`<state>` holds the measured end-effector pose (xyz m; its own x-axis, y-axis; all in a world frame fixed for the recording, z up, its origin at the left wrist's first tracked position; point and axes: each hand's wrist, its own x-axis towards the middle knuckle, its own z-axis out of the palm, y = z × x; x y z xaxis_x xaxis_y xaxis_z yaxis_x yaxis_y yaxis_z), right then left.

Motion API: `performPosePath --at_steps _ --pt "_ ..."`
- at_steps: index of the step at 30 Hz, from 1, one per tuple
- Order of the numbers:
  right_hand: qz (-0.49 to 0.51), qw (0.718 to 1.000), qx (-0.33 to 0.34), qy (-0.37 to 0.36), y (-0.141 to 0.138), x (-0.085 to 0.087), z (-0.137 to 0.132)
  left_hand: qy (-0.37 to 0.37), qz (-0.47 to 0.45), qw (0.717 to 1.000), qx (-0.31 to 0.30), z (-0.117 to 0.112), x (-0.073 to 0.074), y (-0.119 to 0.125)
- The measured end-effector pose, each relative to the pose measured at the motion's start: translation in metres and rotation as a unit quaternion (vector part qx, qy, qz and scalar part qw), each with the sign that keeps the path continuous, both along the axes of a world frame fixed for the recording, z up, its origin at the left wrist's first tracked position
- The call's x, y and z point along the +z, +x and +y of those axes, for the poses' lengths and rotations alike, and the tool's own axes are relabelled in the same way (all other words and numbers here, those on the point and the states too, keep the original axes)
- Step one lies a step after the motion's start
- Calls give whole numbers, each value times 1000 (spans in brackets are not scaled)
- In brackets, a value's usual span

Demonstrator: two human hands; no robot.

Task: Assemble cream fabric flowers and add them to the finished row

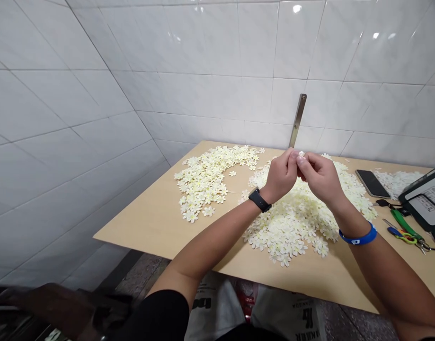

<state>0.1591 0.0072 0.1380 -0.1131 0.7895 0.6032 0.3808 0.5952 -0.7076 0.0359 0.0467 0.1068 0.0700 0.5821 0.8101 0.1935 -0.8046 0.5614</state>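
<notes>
Fingers curled, left hand (280, 174) and right hand (321, 176) pinch a tiny white piece (301, 153); below, a white sack's (276, 305) black lettering (307, 318) is hardly legible.

Left hand (282, 171) and right hand (321, 177) mostly hide a white piece (301, 153) (too small to identify)

"Where's the left hand (281, 174)?"
"Above the big flower pile (286, 229), meeting the right hand (321, 179) at a small white piece (301, 153)."
"And the phone (372, 183)?"
"Just right of that pile, on the table (142, 227)."
</notes>
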Motion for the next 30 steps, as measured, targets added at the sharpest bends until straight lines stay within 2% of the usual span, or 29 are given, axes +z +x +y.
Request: performPosePath --at_steps 2,4,8,11,12,14,19,24,28,30 --pt "-18 999 17 21 2 15 4 -7 -35 999 -22 0 9 6" --pt "-17 997 50 58 9 31 6 -13 -26 998 -55 -1 26 8" --pt "-63 990 101 69 31 58 3 -9 60 987 -149 -8 68 -6" --pt "-112 987 102 50 45 67 -3 -40 171 955 -241 -10 85 -29" --pt "-132 985 103 40 48 67 -4 -59 194 941 -271 -9 87 -37" --pt "-176 978 109 26 49 66 -6 -93 226 925 -291 -7 88 -49" --pt "-252 962 91 43 34 59 -7 -128 276 916 -260 -7 86 -59" --pt "-261 960 59 83 20 55 -15 -86 298 927 -210 -18 91 -64" --pt "-263 956 50 119 15 56 -23 -43 319 924 -206 -25 94 -69" --pt "-244 959 54 137 14 58 -25 -29 300 932 -200 -27 94 -69"
